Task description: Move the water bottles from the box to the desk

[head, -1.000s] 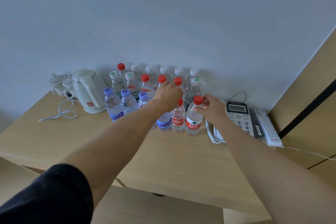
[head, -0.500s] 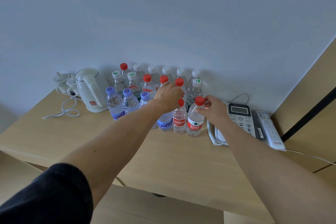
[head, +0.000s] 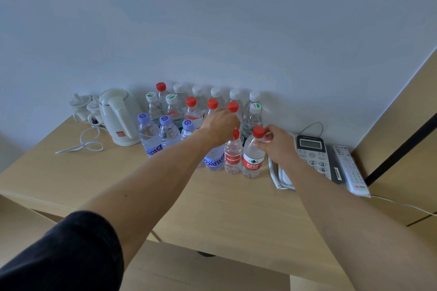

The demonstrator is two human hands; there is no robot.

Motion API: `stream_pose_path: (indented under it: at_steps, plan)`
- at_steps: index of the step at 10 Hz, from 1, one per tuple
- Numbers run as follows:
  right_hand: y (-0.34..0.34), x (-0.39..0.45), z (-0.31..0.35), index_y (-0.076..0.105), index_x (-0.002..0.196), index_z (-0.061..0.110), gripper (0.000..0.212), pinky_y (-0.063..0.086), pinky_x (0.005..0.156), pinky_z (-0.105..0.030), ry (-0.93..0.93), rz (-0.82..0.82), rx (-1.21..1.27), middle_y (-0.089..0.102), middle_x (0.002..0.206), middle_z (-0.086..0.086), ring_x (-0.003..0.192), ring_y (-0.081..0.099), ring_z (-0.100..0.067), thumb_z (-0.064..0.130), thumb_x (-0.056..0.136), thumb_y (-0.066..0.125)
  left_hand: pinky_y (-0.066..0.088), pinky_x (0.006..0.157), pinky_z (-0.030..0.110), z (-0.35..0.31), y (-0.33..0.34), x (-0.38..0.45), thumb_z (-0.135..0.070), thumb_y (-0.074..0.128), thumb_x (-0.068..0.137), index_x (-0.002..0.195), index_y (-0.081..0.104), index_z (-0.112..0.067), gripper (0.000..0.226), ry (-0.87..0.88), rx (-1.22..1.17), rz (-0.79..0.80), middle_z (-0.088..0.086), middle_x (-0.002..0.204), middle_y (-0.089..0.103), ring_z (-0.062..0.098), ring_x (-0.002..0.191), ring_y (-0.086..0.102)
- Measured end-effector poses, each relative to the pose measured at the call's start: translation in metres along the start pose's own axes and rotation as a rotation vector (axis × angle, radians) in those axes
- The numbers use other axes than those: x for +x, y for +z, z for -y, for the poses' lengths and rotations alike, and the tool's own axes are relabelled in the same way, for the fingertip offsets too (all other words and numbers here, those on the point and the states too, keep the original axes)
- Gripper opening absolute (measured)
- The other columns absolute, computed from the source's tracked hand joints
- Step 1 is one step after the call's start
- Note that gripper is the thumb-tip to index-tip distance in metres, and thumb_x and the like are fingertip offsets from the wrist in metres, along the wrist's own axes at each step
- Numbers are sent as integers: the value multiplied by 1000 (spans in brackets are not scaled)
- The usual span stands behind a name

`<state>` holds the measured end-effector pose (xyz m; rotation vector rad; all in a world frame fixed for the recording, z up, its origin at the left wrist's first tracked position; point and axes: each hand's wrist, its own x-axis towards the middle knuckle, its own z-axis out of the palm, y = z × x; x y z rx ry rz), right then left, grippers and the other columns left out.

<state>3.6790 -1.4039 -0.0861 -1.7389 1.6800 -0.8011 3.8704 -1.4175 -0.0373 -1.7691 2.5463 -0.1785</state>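
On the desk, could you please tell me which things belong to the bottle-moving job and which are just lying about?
Belong to the job:
- water bottles grouped by the wall
- red-capped bottle held by the right hand
- left hand over the front bottles
- desk

Just lying about:
- kettle
- telephone
- remote control

The table [head: 236, 208] is pale wood. The clear bottles wear three cap colours — red caps [head: 258, 131], white caps [head: 234, 94] and lilac caps [head: 143, 117] with a white swirl. The front bottle [head: 253, 160] carries a red label, its neighbour [head: 214, 160] blue lettering. The kettle [head: 119, 117] is cream with a small red sticker; the sleeve [head: 66, 255] — black.
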Motion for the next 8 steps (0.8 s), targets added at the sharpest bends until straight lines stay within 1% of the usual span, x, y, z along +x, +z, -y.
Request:
stream_pose_path:
  at_steps: [1,2,3,4,5,6,7,8]
  plan:
    - [0,0,0,64,105,12,39,42,81,-29,-2,0,7,67,100,-5,94,60,-22,25,74,86,53,94,40,-2,-1,0,-24,72,92,121,72,-23,29,-7,-3,21,5,113,71,27,108,62]
    - [1,0,1,64,104,11,39,44,82,-30,1,-1,0,68,101,-5,94,61,-23,25,74,85,54,91,40,-3,0,-1,-22,71,92,120,72,-21,28,-11,-6,11,5,111,72,27,104,64]
    - [1,1,0,64,105,12,39,41,80,-28,3,0,-6,68,101,-4,94,60,-22,26,75,85,54,90,36,-2,1,-2,-21,70,92,117,73,-19,25,-5,0,-24,4,110,72,25,101,64]
    - [0,0,1,64,106,12,40,40,81,-28,7,6,-15,67,102,-4,96,60,-23,27,75,85,48,91,34,-1,3,-4,-26,72,91,122,71,-20,31,-2,-16,-50,4,112,70,24,105,62]
    - [0,0,2,64,108,12,41,41,82,-28,-2,9,-22,67,102,-4,96,60,-22,27,76,84,45,95,36,2,5,-5,-35,71,91,127,68,-22,39,-24,-35,-77,5,118,67,25,111,59]
    - [-2,-2,4,64,107,11,39,41,82,-28,-13,4,-30,67,102,-3,95,60,-21,25,77,84,41,102,37,7,2,-8,-45,65,93,128,66,-23,42,-36,-68,-128,5,119,67,24,115,57]
    - [-1,-1,3,64,106,11,37,41,80,-28,-22,1,-24,65,99,-1,94,59,-21,24,78,82,38,104,37,13,-5,-14,-52,59,95,129,65,-24,45,-54,-68,-159,4,119,67,23,117,55]
    - [-2,-1,6,62,102,12,31,39,78,-27,-25,3,-43,62,96,0,93,58,-22,23,79,80,40,101,39,23,-14,-20,-53,56,96,126,67,-25,42,-96,-72,-181,2,116,69,23,115,56]
